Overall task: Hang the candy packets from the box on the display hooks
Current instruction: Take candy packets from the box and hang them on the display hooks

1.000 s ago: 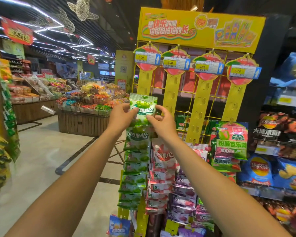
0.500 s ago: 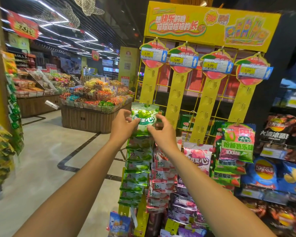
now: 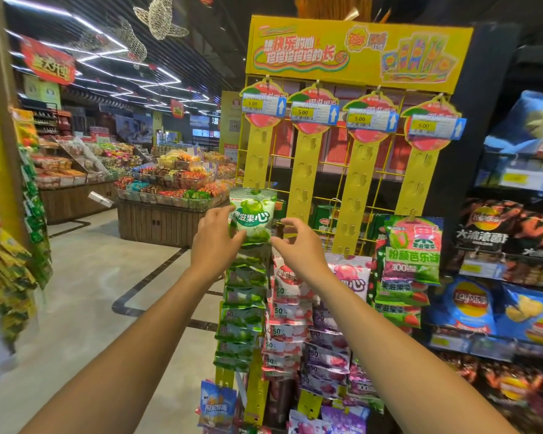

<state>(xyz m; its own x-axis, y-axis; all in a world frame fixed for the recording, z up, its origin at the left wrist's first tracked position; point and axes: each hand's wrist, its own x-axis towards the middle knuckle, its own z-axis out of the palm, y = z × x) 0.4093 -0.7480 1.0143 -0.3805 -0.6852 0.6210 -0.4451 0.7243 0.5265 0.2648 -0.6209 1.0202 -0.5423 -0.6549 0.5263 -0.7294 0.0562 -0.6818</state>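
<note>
2 slim bare forearms [image 3: 138, 339], the left hand [image 3: 215, 242] and right hand [image 3: 298, 247] bare too.

I count 4 yellow strips [image 3: 304, 170], 4 price tags [image 3: 314, 112] each marked 5.00, 1 header sign [image 3: 367, 72], 2 wire fish [image 3: 162, 18] overhead, 1 green packet [image 3: 253, 217] topmost, and 2 hands, my left hand [image 3: 215, 244] and right hand [image 3: 300, 247].
</note>
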